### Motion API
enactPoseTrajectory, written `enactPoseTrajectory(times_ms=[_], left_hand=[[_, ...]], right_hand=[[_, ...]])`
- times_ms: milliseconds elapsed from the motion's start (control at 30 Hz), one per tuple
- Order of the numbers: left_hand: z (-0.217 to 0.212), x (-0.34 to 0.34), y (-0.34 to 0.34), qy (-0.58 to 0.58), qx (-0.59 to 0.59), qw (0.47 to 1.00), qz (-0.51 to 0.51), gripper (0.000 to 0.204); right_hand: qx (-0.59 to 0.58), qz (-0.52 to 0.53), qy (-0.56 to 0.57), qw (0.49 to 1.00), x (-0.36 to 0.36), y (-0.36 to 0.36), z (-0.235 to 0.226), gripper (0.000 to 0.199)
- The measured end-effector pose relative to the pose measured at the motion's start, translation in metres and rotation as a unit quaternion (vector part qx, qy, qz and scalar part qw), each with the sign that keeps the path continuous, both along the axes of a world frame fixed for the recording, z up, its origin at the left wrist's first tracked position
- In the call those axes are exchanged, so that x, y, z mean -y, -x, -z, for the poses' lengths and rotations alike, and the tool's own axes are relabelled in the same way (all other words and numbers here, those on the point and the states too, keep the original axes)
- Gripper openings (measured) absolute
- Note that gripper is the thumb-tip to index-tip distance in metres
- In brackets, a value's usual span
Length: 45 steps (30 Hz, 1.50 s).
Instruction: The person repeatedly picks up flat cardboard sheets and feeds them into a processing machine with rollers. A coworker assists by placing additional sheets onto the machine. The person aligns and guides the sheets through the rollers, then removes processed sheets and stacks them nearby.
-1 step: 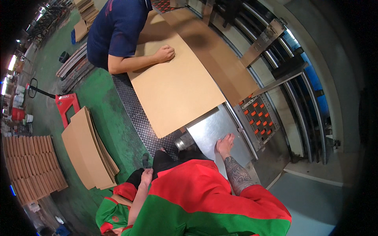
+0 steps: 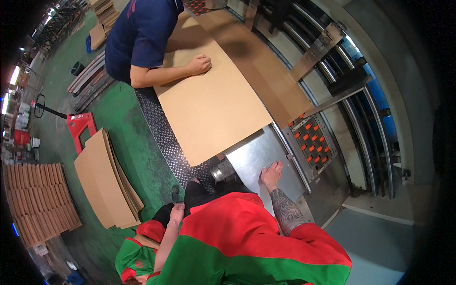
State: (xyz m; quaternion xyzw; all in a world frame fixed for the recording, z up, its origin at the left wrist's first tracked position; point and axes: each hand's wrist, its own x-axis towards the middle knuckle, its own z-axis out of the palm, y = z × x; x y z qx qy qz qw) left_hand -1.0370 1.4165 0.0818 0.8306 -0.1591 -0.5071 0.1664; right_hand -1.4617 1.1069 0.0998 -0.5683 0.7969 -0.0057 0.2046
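Observation:
My right hand (image 2: 272, 174), at the end of a tattooed forearm, rests with its fingers apart on a shiny metal table (image 2: 249, 152). My left hand (image 2: 177, 212) hangs low at my left side, its fingers curled closed beside dark trousers; whatever is inside them, if anything, is hidden. Ahead of me, large brown cardboard sheets (image 2: 216, 114) lie over the far part of the table, apart from both hands. A co-worker in a dark blue shirt (image 2: 152, 35) leans over them from the left, a closed hand (image 2: 198, 65) on the top sheet.
On the right stands a machine with metal rollers (image 2: 351, 102) and a panel of orange wheels (image 2: 312, 141). A red pallet jack (image 2: 81, 127), leaning cardboard sheets (image 2: 107, 183) and a bundled cardboard stack (image 2: 40, 204) are left. Another person in green and red (image 2: 130, 259) is close at my lower left.

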Motion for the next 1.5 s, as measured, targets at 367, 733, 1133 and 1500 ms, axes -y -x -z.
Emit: enactPoseTrajectory(times_ms=[367,733,1133,1500], left_hand=[[0.016,-0.019,-0.006,-0.001,0.008,1.0,0.009,0.046],[0.021,-0.057,-0.022,-0.004,0.052,0.999,0.006,0.045],[0.037,-0.107,-0.074,-0.038,-0.043,0.996,-0.069,0.047],[0.034,-0.124,-0.129,-0.033,-0.059,0.989,-0.134,0.054]], right_hand=[[-0.002,-0.022,0.013,1.0,0.002,0.005,0.007,0.084],[-0.029,-0.016,-0.023,0.999,-0.008,-0.016,-0.018,0.086],[0.018,-0.282,-0.135,0.95,-0.076,-0.149,-0.053,0.065],[0.149,-0.445,-0.215,0.857,-0.068,-0.255,-0.054,0.06]])
